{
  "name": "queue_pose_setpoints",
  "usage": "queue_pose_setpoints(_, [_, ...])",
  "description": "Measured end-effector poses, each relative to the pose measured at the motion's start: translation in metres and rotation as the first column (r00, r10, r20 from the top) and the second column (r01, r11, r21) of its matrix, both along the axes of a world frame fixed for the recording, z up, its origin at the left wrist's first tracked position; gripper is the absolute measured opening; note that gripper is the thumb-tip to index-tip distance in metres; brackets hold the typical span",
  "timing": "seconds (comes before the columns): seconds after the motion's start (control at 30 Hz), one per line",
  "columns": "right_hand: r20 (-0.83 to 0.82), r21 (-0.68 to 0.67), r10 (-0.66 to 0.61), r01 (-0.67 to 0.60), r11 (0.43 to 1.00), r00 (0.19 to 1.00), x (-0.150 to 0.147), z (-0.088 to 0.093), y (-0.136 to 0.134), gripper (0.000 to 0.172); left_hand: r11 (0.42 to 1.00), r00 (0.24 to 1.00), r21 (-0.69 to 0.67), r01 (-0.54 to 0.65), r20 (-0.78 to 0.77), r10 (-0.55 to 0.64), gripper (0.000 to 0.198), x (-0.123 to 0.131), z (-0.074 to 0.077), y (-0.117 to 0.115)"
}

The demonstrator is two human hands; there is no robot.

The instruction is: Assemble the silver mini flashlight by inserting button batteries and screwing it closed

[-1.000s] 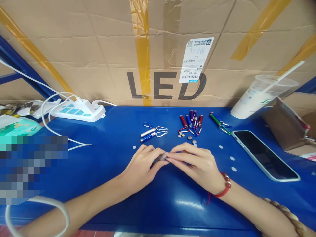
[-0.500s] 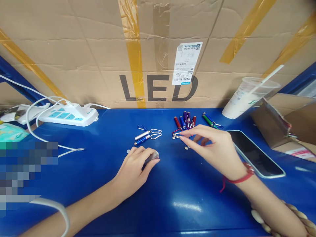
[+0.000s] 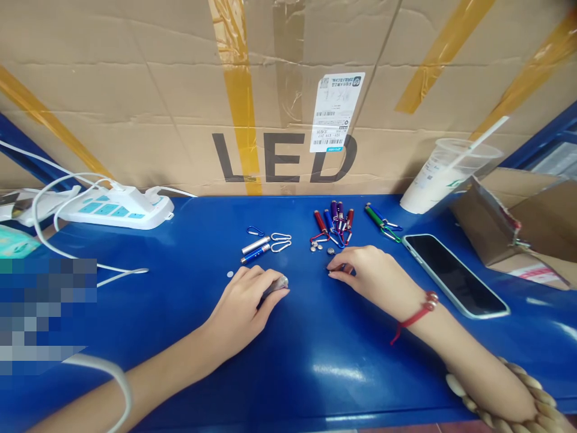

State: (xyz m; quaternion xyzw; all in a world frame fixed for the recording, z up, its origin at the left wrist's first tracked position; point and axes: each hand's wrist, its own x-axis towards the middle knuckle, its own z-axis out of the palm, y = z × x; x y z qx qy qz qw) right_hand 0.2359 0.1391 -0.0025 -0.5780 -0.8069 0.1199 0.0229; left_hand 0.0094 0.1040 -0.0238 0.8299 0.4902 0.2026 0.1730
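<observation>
Printed in big black capitals on the cardboard box (image 3: 180, 120) behind the bench: LED. Stuck over the last letter, a white shipping label (image 3: 336, 111) with barcodes – print too small to read. Crossed by four or five strips of yellow tape. On the plastic cup (image 3: 433, 180) with a straw, a small label and a green mark, not legible.

Closed around a silver torch (image 3: 277, 285) with the left hand (image 3: 246, 300), fingers curled, the tube low over the blue table (image 3: 315, 373) with its end poking out past the fingertips. Resting on the table with the right hand (image 3: 372, 278), fingertips drawn together and pressed down just below the coin cells (image 3: 316, 246); cannot tell whether anything is pinched between them.

Lying between the hands and the box: two small torches (image 3: 255, 250), one silver and one blue, with three carabiner clips beside them; a bunch of about five torches (image 3: 333, 218) in red, blue and purple; a pair (image 3: 381, 219), green and blue. Four or so coin cells by the bunch, one loose disc (image 3: 230, 274) by the left hand.

To the right, one phone (image 3: 455, 275), screen dark and up, near the right wrist; one open carton (image 3: 523, 222) beyond it. To the left, one white power strip (image 3: 115, 207) with cables.

Worn on the right arm – a red cord bracelet (image 3: 417, 314) and a beaded one (image 3: 500, 400).
</observation>
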Motion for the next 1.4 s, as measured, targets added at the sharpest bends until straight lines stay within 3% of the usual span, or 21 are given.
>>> queue_pose_setpoints(0.23, [-0.289, -0.095, -0.02, -0.008, 0.995, 0.957, -0.012, -0.004, -0.002, 0.013, 1.0, 0.999, 0.005, 0.031, -0.01, -0.031, 0.019, 0.002, 0.002, -0.002])
queue_pose_setpoints(0.7, [-0.512, -0.228, 0.087, -0.233, 0.945, 0.855, -0.017, -0.008, -0.002, 0.012, 0.998, 0.998, -0.024, 0.066, -0.011, -0.067, 0.019, 0.003, 0.002, -0.006])
queue_pose_setpoints(0.87, [-0.562, -0.06, 0.133, -0.201, 0.978, 0.816, -0.019, -0.007, -0.007, 0.011, 0.997, 0.999, -0.067, 0.049, 0.015, -0.048, 0.019, 0.004, 0.002, -0.005])
queue_pose_setpoints(1.0, [-0.689, 0.104, 0.156, -0.116, 0.988, 0.707, -0.023, -0.005, -0.012, 0.014, 0.99, 0.997, -0.136, 0.02, 0.074, -0.01, 0.019, 0.005, 0.003, -0.006])
queue_pose_setpoints(1.13, [-0.753, 0.193, 0.276, -0.2, 0.961, 0.597, -0.032, -0.006, -0.019, 0.012, 0.987, 0.995, -0.159, 0.031, 0.099, -0.015, 0.021, 0.005, 0.002, -0.006])
queue_pose_setpoints(1.4, [-0.724, 0.253, 0.381, -0.293, 0.922, 0.575, -0.035, -0.011, -0.022, 0.015, 0.988, 0.992, -0.148, 0.049, 0.123, -0.03, 0.022, 0.004, 0.002, -0.006])
